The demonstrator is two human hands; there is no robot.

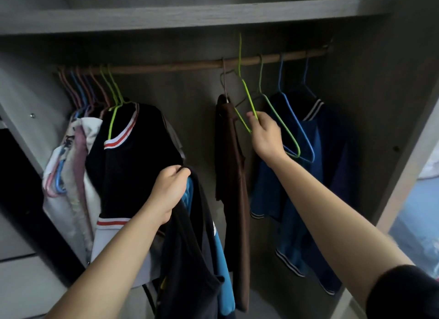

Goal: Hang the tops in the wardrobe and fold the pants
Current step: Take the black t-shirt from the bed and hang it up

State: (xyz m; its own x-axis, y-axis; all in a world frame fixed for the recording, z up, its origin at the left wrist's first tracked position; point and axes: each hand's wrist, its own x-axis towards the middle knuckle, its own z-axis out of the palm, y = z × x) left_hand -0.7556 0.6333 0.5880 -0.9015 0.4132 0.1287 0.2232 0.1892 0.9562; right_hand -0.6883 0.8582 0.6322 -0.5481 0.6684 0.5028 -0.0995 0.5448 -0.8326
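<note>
My right hand (266, 136) pinches green hanger (247, 93), left hand (171, 193) grips dark top (190, 259); hanger could snag on rail (166, 66), slipping my pinch.

The grey wardrobe shelf (190, 17) has a matt wood-grain finish. The brown round hanging rail (166, 65) looks like bare, slightly rough wood. The thin lime-green hanger (248, 95) is smooth coated wire. The black-and-blue top (190, 247) is soft matt cloth, while the blue striped-trim jersey (297, 212) has a faint sheen.
</note>
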